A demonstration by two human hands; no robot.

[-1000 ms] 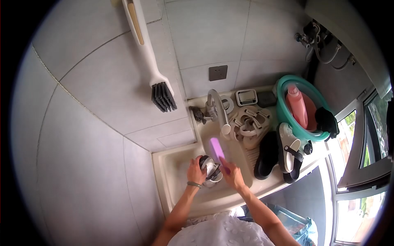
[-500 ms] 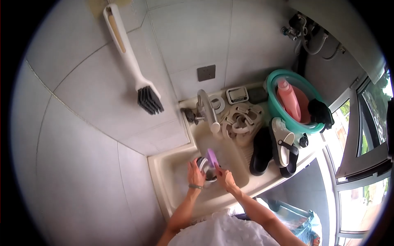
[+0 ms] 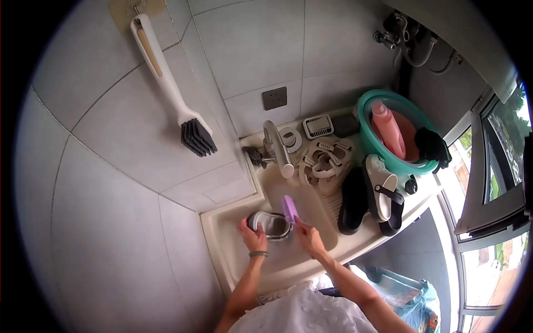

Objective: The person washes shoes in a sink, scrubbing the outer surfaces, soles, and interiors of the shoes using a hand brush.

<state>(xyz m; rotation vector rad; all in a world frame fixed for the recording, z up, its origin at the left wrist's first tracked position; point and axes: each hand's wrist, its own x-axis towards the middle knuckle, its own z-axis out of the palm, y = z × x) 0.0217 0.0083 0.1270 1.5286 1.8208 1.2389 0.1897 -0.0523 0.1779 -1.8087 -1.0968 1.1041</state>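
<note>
Shoe (image 3: 272, 225) is now lying more sideways in the sink (image 3: 210, 236), on your side of the tap (image 3: 279, 147), and its opening is showing more fully than it was half a second ago. Your left hand (image 3: 254, 237) is sitting farther left of the tap, and your two hands are standing wider apart. That is probably giving the purple brush (image 3: 290, 209) a clearer way to the rim and the inside. Your left fingers are gripping the shoe's left end, bending round its dark edge only as far as its thickness is asking, with the thumb pressing near the opening. Your right hand (image 3: 309, 238) is wrapping the handle, leaving no gap that is showing, while the brush head is pointing up toward the tap. That head is hovering at or just beside the shoe's right end; whether bristles are touching it, you cannot tell from this view. To the right of the tap, sandals (image 3: 332, 183), a slipper (image 3: 353, 202) and a clog (image 3: 380, 177) are resting, and behind them, farther right of the tap, a tub (image 3: 366, 127) is holding a bottle (image 3: 388, 130). Left of the tap, a bigger brush (image 3: 168, 83) is hanging.
</note>
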